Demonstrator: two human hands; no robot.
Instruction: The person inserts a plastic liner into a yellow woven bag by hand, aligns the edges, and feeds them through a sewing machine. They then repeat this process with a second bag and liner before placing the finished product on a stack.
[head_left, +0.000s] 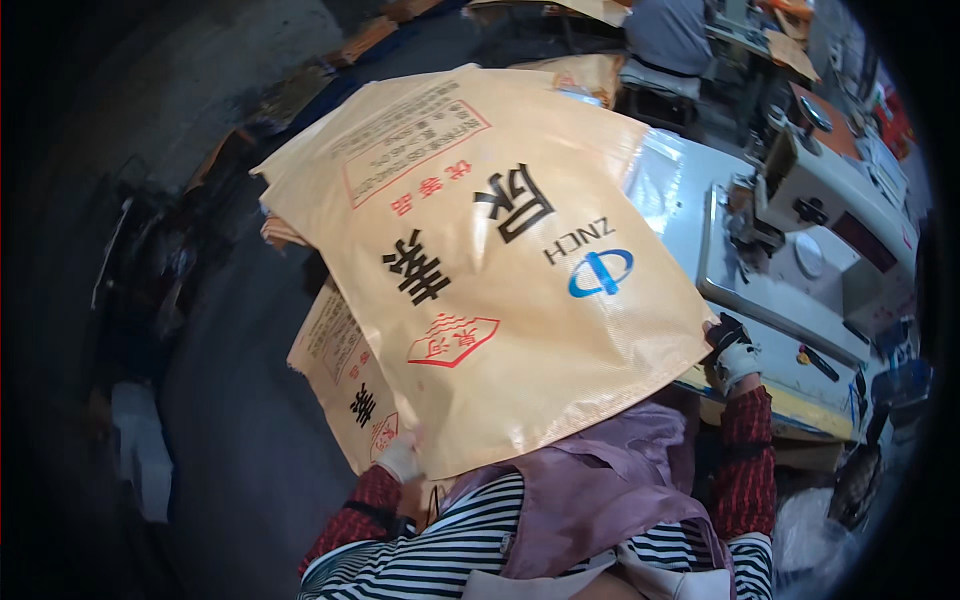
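Note:
A large tan woven sack [560, 310] with black, red and blue printing spreads in front of me, over other tan sacks. My right hand [733, 352], in a black and white glove, is closed on its near right corner. At its near left corner is my left hand [402, 458], in a pale glove, with the fingers curled at the edge and partly blurred. A second tan sack [335, 350] shows from beneath on the left side. To the right, a white sewing machine [835, 205] stands on a pale worktable [670, 180].
A small tool with a black handle [822, 364] lies on the table near my right hand. At the far right, a person in grey [668, 38] sits on a stool beside more tan sacks [590, 75]. Clear plastic [815, 530] lies at the lower right. Dark floor [225, 390] extends on the left.

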